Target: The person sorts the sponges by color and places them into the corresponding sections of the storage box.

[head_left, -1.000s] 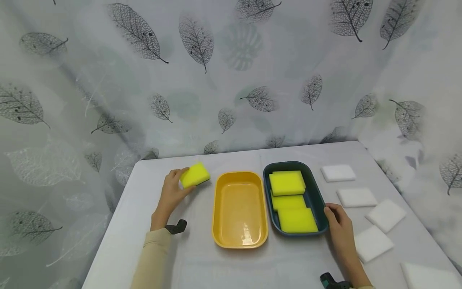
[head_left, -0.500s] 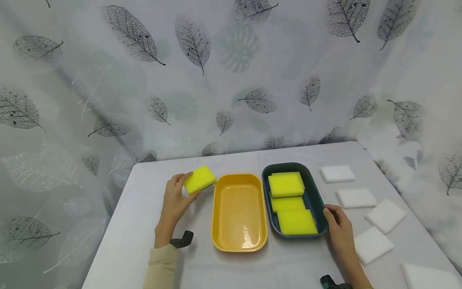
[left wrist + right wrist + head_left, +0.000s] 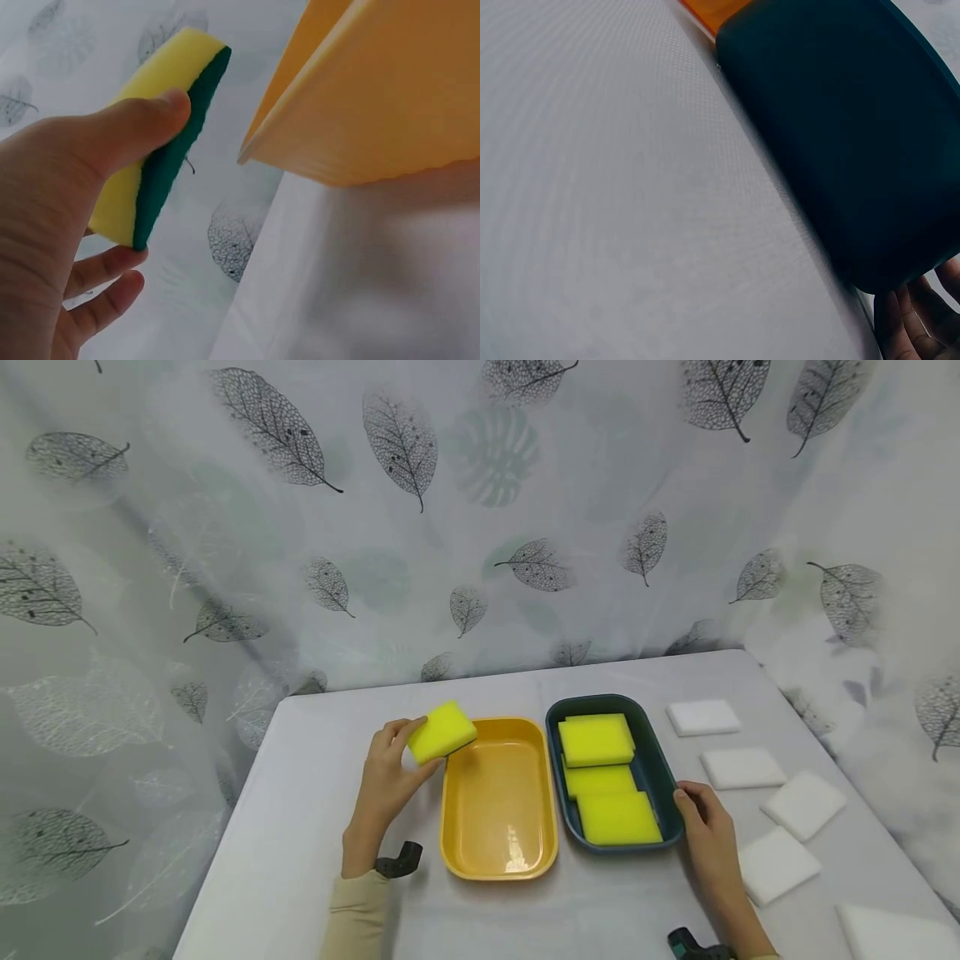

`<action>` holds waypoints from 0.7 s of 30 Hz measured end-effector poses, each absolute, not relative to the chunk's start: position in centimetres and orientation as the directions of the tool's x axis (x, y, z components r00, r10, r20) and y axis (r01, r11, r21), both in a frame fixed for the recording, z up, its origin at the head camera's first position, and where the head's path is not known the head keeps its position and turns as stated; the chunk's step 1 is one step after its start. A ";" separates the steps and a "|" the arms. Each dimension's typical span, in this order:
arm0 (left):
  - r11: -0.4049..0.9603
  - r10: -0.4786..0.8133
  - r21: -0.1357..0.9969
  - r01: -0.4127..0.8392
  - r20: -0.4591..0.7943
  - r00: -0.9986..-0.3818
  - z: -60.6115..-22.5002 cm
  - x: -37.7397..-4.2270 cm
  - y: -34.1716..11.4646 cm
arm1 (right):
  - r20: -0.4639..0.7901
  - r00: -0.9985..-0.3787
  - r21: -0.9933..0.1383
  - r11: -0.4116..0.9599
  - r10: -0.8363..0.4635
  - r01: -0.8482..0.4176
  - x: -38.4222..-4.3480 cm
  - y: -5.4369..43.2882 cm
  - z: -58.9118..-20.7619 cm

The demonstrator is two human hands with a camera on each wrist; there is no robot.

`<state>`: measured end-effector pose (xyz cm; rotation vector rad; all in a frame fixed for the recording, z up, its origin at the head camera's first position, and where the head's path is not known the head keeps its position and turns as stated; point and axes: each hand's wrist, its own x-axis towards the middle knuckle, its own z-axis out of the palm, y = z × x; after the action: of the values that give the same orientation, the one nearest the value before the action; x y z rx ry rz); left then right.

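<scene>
In the head view, the left hand [image 3: 386,777] pinches a yellow-and-green scouring sponge [image 3: 442,732] between thumb and fingers. The sponge lies at about 1 o'clock from that palm, its long axis running from 8 to 2 o'clock. It overlaps the 11 o'clock corner of the mustard-yellow tray [image 3: 498,810], whose own long axis runs 12 to 6; the left hand is the nearer to this tray. The right hand [image 3: 708,835] grips the dark teal tray [image 3: 649,772] at its 4 o'clock rim. Stacked yellow sponges [image 3: 597,741] lie in that tray, and white foam blocks [image 3: 780,864] lie at its 3 o'clock side.

A second ago the sponge was to the 9 o'clock side of the mustard-yellow tray, well short of its rim; the right hand and its tray sit much as then.

In the left wrist view, the thumb presses the sponge near its green layer, with a visible gap to the mustard-yellow tray at 2 o'clock.

In the right wrist view, fingers curl against the dark teal tray's 5 o'clock corner; the thumb's hold is hidden there.
</scene>
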<state>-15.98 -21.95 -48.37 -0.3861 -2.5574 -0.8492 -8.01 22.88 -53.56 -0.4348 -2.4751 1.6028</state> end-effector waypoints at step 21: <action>0.763 0.315 0.376 0.527 0.496 -0.809 -47.3 -14.2 -18.0 | -0.036 -0.942 -0.909 0.380 0.333 0.169 -8.0 22.7 -53.4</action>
<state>-14.18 -17.97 -47.33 -0.6401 -2.5518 -0.7156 -8.05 22.73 -53.35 -0.4544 -2.4793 1.6049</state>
